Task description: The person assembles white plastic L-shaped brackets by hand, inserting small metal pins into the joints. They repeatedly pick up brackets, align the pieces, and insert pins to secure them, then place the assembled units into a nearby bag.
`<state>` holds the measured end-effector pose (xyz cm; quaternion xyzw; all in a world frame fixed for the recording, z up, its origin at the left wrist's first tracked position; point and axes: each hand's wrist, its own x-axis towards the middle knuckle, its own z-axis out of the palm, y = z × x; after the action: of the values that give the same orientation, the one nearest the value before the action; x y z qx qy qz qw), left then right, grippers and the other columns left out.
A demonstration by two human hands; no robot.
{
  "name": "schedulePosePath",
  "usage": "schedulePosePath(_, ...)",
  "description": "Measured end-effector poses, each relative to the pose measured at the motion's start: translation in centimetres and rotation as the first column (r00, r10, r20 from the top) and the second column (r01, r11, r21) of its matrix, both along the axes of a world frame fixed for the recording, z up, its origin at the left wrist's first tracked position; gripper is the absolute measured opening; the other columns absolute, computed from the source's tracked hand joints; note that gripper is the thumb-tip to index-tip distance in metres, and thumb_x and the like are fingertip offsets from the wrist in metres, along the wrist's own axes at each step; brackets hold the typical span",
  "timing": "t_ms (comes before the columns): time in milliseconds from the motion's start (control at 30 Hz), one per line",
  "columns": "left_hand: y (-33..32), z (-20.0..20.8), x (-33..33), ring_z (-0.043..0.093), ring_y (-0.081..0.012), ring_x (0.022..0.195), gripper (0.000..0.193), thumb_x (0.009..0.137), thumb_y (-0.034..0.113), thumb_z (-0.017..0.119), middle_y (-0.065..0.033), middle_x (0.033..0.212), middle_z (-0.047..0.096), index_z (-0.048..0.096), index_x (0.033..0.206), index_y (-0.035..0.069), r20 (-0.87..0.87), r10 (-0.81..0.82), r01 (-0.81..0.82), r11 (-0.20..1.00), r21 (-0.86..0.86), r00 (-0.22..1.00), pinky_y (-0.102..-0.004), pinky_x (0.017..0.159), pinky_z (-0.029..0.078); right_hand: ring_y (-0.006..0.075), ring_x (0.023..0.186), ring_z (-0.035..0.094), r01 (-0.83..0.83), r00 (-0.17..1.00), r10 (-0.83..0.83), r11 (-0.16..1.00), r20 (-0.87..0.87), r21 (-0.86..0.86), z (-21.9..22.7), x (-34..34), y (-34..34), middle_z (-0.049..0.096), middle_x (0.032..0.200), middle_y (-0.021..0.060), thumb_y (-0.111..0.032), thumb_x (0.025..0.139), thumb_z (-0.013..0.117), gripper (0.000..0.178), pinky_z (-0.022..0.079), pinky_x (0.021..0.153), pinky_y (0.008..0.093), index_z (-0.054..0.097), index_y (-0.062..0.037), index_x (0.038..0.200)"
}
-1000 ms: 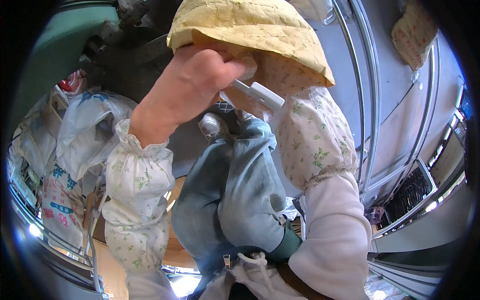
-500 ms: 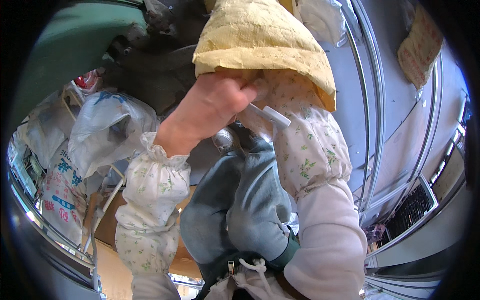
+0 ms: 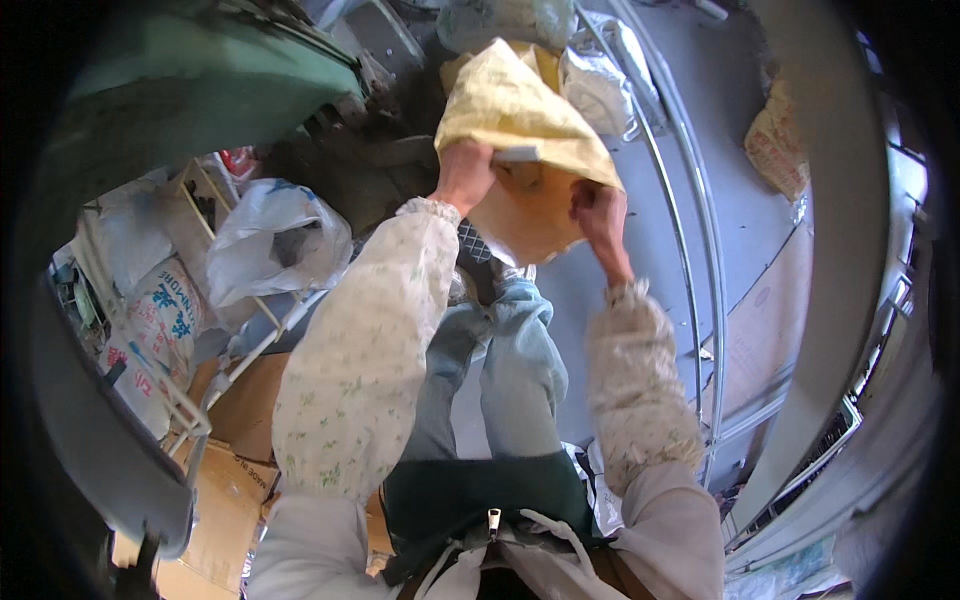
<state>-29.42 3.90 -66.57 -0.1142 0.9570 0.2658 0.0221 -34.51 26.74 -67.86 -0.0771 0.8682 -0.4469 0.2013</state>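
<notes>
A yellow woven sack (image 3: 510, 105) hangs in front of me, its wide mouth toward me and its tan inside showing. My left hand (image 3: 465, 178) is closed on the left side of its rim. From those fingers a short, light grey, bar-shaped thing (image 3: 518, 154) sticks out to the right across the rim; its kind is unclear. At the right side of the mouth, my right hand (image 3: 603, 215) is closed on the rim with its fingers curled. Whatever lies deep in the sack is hidden.
A green machine part (image 3: 220, 90) fills the upper left. Below it, a white plastic bag (image 3: 275, 240) hangs by a pale metal frame. Metal rails (image 3: 690, 170) run along the right, with another sack (image 3: 778, 145) beyond. Cardboard (image 3: 235, 500) lies lower left.
My right arm, earlier reaching inside the sack, has come out, and that hand now grips the rim. The sack sits lower and farther from me, its mouth showing more; my left hand keeps hold.
</notes>
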Motion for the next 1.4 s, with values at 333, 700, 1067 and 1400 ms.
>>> schedulePosePath(333, 6.6, 21.2, 11.0, 0.054, -0.0101, 0.061, 0.010, 0.082, 0.010, 0.067, -0.0080, 0.069, 0.065, 0.068, 0.085, 0.000, 0.181, 0.435, -0.454, 0.681, 0.575, 0.882, -0.0272, 0.058, 0.043, 0.0064, 0.056, 0.046, 0.574, 0.659, 0.089, 0.582, 0.747, -0.576, 28.6, 7.1, 0.4, 0.058, 0.075, 0.0036, -0.015, 0.093, 0.059, 0.019, 0.035, 0.045, 0.0180, 0.061, 0.0034, 0.099)
schedulePosePath(700, 7.7, 53.3, 18.8, 0.039, -0.0019, 0.058, 0.007, 0.084, 0.002, 0.064, -0.0020, 0.082, 0.070, 0.066, 0.078, -0.002, 0.010, 0.563, -0.366, 0.523, 0.770, 0.826, -0.0206, 0.053, 0.035, 0.0058, 0.057, 0.049, 0.292, 0.563, 0.491, 0.634, 0.665, -0.716, 50.5, 9.0, -4.4, 0.060, 0.077, 0.0030, -0.019, 0.094, 0.059, 0.020, 0.039, 0.049, 0.0177, 0.061, 0.0005, 0.097)
schedulePosePath(1067, 8.6, 55.3, 37.0, 0.041, -0.0066, 0.054, 0.020, 0.086, 0.022, 0.063, 0.0040, 0.063, 0.044, 0.049, 0.078, 0.011, 0.390, 0.914, -0.373, -0.324, 0.870, 0.116, -0.0220, 0.048, 0.032, 0.0142, 0.068, 0.063, 0.040, 0.402, 0.468, 0.850, 0.787, -0.526, 38.7, 26.2, -22.9, 0.064, 0.076, 0.0069, -0.007, 0.084, 0.065, 0.009, 0.052, 0.059, 0.0271, 0.064, 0.0018, 0.082)
schedulePosePath(1400, 2.2, 60.1, 38.6, 0.039, -0.0053, 0.058, 0.024, 0.100, 0.022, 0.041, 0.0012, 0.070, 0.046, 0.053, 0.114, 0.005, 0.275, 0.960, -0.095, -0.269, 0.958, 0.055, -0.0204, 0.052, 0.032, 0.0159, 0.066, 0.061, -0.036, 0.623, 0.545, 0.737, 0.561, -0.675, 51.0, 30.2, -33.4, 0.064, 0.077, 0.0068, -0.010, 0.088, 0.061, 0.013, 0.049, 0.062, 0.0282, 0.062, 0.0016, 0.083)
